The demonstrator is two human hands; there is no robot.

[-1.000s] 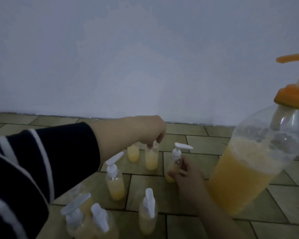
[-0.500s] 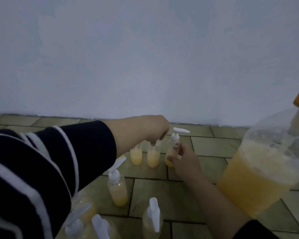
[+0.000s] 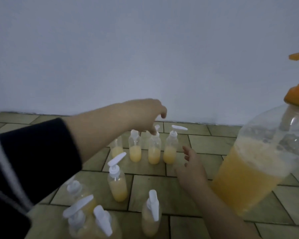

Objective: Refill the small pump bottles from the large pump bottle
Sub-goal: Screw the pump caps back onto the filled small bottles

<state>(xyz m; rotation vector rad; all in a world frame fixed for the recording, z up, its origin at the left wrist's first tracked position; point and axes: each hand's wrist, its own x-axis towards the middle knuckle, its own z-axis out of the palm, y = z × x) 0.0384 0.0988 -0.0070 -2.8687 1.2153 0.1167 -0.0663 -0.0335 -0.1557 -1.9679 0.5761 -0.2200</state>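
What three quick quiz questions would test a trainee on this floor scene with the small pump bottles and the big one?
1. True or false: the right hand grips the small clear pump bottle with the white sideways nozzle.
2. Which side of the view holds the large clear pump bottle with the orange pump top? A) left B) right C) centre
3. Fill in: the left hand reaches down to the white ____ of a small clear bottle in the back row.

Key: 1 false, it is open beside it; 2 B; 3 pump.
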